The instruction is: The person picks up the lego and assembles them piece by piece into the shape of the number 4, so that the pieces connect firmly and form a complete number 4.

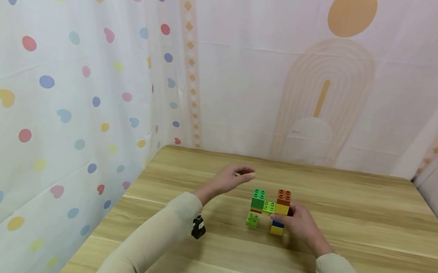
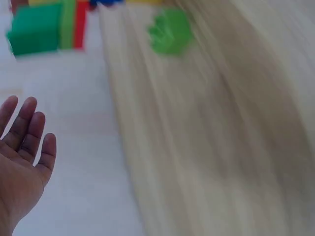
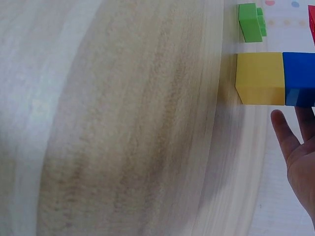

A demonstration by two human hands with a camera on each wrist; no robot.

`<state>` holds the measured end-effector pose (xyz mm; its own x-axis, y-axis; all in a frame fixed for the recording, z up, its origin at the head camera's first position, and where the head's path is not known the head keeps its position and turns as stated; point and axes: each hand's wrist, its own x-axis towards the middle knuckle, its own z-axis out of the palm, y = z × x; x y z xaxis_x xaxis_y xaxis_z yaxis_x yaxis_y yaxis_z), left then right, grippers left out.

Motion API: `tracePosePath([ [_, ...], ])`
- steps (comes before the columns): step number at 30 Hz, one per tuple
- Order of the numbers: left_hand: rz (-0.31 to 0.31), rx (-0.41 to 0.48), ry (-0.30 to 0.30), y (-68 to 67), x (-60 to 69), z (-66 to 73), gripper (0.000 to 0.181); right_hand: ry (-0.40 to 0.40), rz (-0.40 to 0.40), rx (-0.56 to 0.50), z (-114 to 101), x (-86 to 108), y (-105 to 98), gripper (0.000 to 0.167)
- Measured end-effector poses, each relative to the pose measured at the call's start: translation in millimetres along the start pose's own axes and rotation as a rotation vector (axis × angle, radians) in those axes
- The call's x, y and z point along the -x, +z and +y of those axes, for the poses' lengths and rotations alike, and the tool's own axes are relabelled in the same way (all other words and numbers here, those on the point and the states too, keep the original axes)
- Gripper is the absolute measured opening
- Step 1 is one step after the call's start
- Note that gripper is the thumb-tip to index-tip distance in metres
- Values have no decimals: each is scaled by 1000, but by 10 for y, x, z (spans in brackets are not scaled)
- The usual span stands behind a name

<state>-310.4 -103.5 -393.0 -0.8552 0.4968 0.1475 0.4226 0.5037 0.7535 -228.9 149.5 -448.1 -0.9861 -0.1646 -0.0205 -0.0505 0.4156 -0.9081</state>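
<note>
My right hand (image 1: 302, 222) grips a joined toy brick structure from its right side, thumb across the front. Its right column has an orange-brown brick (image 1: 283, 195) on top, a yellow brick (image 1: 282, 209) below, then a blue brick (image 3: 299, 76) and a yellow brick (image 3: 261, 78) at the bottom. A light green piece (image 1: 269, 207) bridges left to a dark green brick (image 1: 258, 201), with red showing underneath. Under that overhang sits a separate light green brick (image 1: 252, 220). To the left, my left hand (image 1: 234, 179) hovers apart from the bricks, holding nothing, fingers loosely extended in the left wrist view.
All this is on a wood-grain table (image 1: 235, 267). A polka-dot curtain (image 1: 61, 102) hangs along the left side, and a pale patterned curtain (image 1: 240, 98) runs behind the back edge. Black wrist devices (image 1: 198, 227) sit at both sleeves.
</note>
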Motion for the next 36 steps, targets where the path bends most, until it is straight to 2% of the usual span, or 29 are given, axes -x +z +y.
tracePosePath([
  [4, 10, 23, -50, -86, 99, -300, 41, 8, 5, 14, 1, 7, -6, 46],
  [7, -28, 24, -105, -94, 176, -472, 43, 21, 19, 28, 4, 17, -21, 48],
  [11, -90, 5, -151, -27, 250, -615, 46, 26, 24, 53, 15, 38, -55, 53],
  [15, -158, 12, -152, 78, 291, -676, 48, 36, 27, 82, 22, 60, -105, 56],
  [19, -196, 26, -146, 175, 332, -722, 49, 32, 25, 108, 31, 64, -163, 57],
  [25, -204, 48, -112, 289, 365, -758, 46, 36, 18, 106, 79, 39, -236, 57],
  [36, -202, 77, -107, 506, 319, -735, 45, 62, 14, 70, 102, 13, -278, 59],
])
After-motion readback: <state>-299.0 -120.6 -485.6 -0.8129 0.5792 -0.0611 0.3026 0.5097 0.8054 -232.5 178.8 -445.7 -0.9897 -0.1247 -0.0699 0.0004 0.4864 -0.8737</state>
